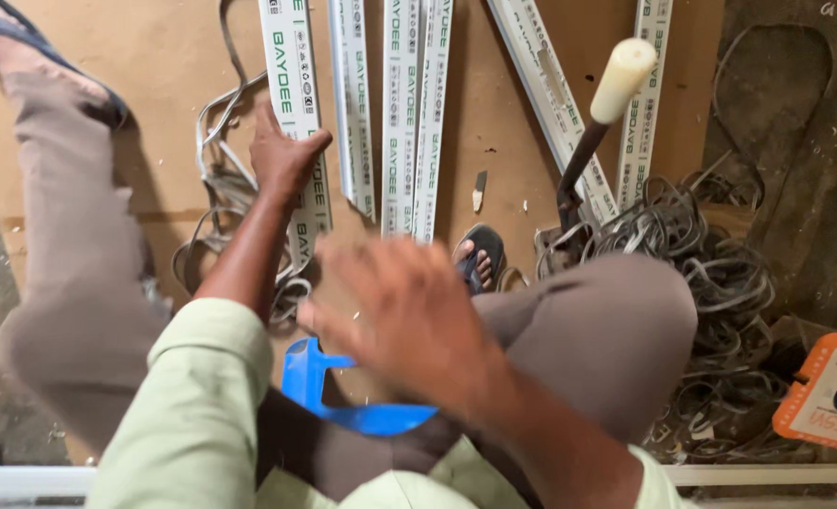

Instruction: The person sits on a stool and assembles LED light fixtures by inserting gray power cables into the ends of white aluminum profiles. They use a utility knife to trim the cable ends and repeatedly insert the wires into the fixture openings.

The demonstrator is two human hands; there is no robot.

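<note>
Strips of white plastic channel lie side by side on a brown hardboard sheet point(155, 57), and the one in hand is the leftmost channel strip point(287, 57), printed in green and running away from us. Our left hand point(285, 155) rests on it partway along, thumb laid across its face and fingers curled at its far edge; whether it clamps the strip or only presses it flat we cannot tell. Our right hand point(409, 320), nearer to us than that strip and blurred in motion, is spread open and holds nothing.

We judge the step to be steadying or selecting this strip. Any next move calls for a firm hold along its thin, flexible length, since the glossy plastic could slide on the smooth board.

Right of that strip lie the other channel strips point(404, 94), rigid and straight-edged. Further right stands a dark metal tool with a cream cylindrical handle point(623, 75), beside a springy tangle of grey offcut ribbons point(711, 273). Nearer to us than the strip sits a curved blue plastic piece point(343, 396), and far right an orange and white package point(828, 391).
</note>
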